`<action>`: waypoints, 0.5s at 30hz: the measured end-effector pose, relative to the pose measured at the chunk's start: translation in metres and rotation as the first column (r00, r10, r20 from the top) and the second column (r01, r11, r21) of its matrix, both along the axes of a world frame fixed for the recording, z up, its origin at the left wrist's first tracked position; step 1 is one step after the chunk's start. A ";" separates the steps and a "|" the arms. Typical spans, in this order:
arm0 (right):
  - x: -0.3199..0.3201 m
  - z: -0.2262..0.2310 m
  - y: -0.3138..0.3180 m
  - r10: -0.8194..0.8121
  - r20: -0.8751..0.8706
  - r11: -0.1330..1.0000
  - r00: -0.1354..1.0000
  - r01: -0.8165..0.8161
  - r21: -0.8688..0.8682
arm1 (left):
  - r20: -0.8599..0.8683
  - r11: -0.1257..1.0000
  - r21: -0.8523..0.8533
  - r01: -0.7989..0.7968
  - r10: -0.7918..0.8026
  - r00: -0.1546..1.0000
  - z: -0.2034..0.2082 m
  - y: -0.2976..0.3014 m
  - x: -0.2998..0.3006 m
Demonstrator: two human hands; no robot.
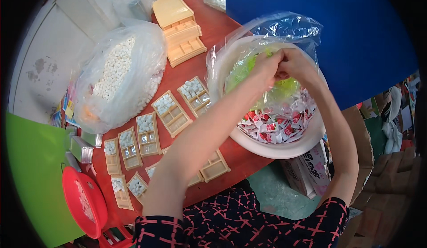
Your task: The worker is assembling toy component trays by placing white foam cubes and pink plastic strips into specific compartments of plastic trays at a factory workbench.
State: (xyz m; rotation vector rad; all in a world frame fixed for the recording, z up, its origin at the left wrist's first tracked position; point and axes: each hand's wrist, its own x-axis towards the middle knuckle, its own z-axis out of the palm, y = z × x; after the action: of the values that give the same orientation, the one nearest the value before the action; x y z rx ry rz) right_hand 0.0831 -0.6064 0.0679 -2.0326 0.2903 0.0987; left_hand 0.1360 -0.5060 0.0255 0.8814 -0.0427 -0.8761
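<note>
My left hand point(266, 68) and my right hand point(297, 64) meet over a wide white basin point(262, 149), their fingers curled and pressed together. What they pinch is hidden behind the fingers. Around and beneath them lies a clear plastic bag point(235, 72) with shiny yellow-green pieces point(288, 87) in it. Below that bag, the basin holds many small white packets with red pictures point(269, 127). Loose clear film point(284, 24) rises over the basin's far rim.
Several cream compartment trays point(177, 120) with white cubes stand on the red table point(227, 132). Behind them are a large clear bag of white pieces point(118, 70) and stacked cream trays point(175, 14). A red basin point(100, 199) stands left; cardboard boxes point(307, 170) are below right.
</note>
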 end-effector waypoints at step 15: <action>0.006 -0.041 -0.006 0.054 0.044 0.486 0.998 0.012 -0.874 | 0.135 0.949 0.303 -0.084 0.045 0.990 -0.028 0.012 0.021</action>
State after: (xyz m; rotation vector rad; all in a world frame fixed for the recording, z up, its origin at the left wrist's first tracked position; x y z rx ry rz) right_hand 0.0890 -0.6125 0.0270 -3.0841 0.3030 -0.1470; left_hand 0.1571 -0.4937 -0.0029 1.2247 0.0142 -0.7759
